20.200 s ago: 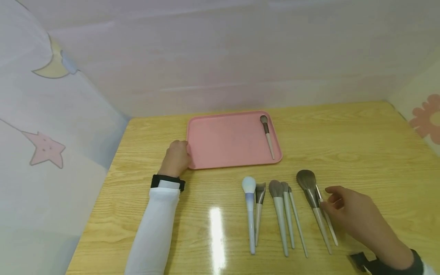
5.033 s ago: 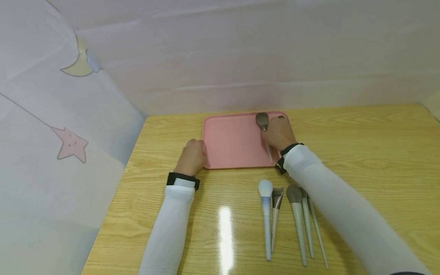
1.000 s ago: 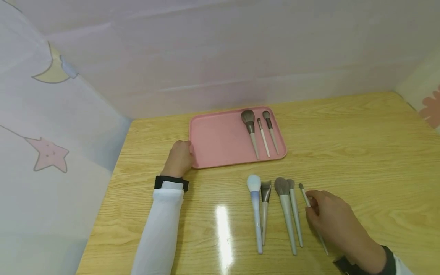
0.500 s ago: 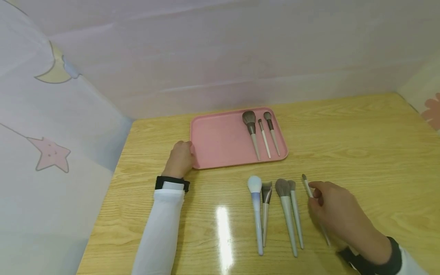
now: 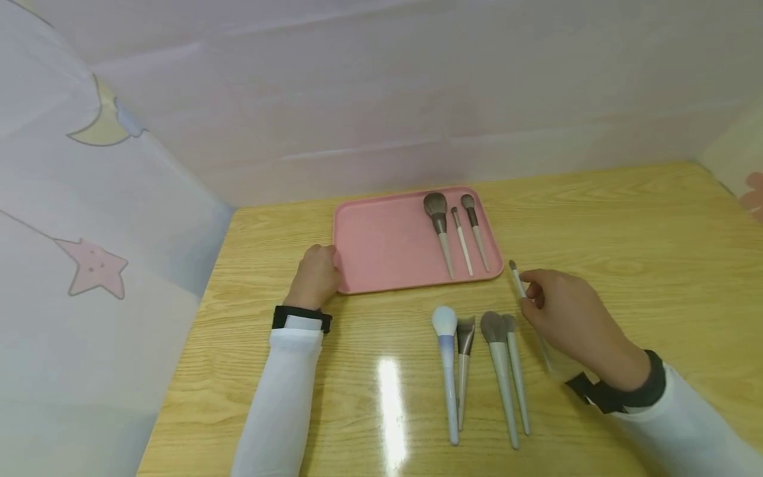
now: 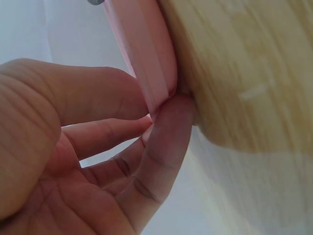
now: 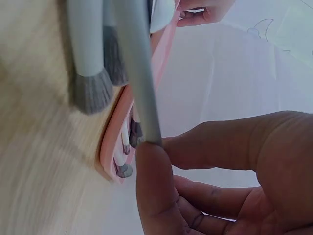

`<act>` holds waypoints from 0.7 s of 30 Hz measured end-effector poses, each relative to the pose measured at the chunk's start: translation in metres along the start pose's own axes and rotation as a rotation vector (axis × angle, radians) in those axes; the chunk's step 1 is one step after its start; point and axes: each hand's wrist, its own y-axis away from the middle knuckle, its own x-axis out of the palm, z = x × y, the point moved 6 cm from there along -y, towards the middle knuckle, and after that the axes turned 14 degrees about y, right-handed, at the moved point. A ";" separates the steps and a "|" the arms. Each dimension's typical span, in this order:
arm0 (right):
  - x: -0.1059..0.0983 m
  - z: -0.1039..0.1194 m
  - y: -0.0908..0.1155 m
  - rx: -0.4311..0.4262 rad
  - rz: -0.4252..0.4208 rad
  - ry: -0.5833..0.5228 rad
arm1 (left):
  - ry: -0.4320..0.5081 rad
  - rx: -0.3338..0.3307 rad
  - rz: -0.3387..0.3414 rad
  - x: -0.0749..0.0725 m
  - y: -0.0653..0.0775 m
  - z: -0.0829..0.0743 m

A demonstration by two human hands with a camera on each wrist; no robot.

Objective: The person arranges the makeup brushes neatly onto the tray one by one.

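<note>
My left hand (image 5: 312, 277) grips the near left corner of the pink tray (image 5: 381, 245); the left wrist view shows thumb and fingers pinching its rim (image 6: 146, 54). Between thumb and fingertips, my right hand (image 5: 573, 321) pinches a thin makeup brush (image 5: 516, 278), bristles pointing away, just off the tray's near right corner. Its pale handle (image 7: 139, 78) crosses the right wrist view. On the tray's right side lie a large dark brush (image 5: 439, 224), a slim white-handled brush (image 5: 462, 242) and a smaller dark-ferruled brush (image 5: 475, 230), side by side.
On the wooden table (image 5: 238, 371) before the tray lie a white-tipped blue brush (image 5: 448, 361), a curved-edge brush (image 5: 463, 361), a large grey-green brush (image 5: 502, 377) and a slimmer one (image 5: 517, 377). A fabric-like wall (image 5: 381, 132) stands behind.
Over the longer span, the large dark brush and slim white-handled brush came onto the tray. In the last second, my right hand took the thin brush from the table toward the tray; the left stayed.
</note>
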 end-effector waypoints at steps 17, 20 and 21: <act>0.011 0.020 -0.058 -0.007 0.020 -0.086 | -0.014 -0.007 -0.010 -0.001 0.001 -0.003; 0.014 0.024 -0.066 0.003 0.038 -0.101 | -0.015 -0.006 -0.013 0.000 0.001 -0.003; 0.014 0.026 -0.069 0.007 0.045 -0.105 | -0.015 -0.004 -0.013 0.000 0.001 -0.003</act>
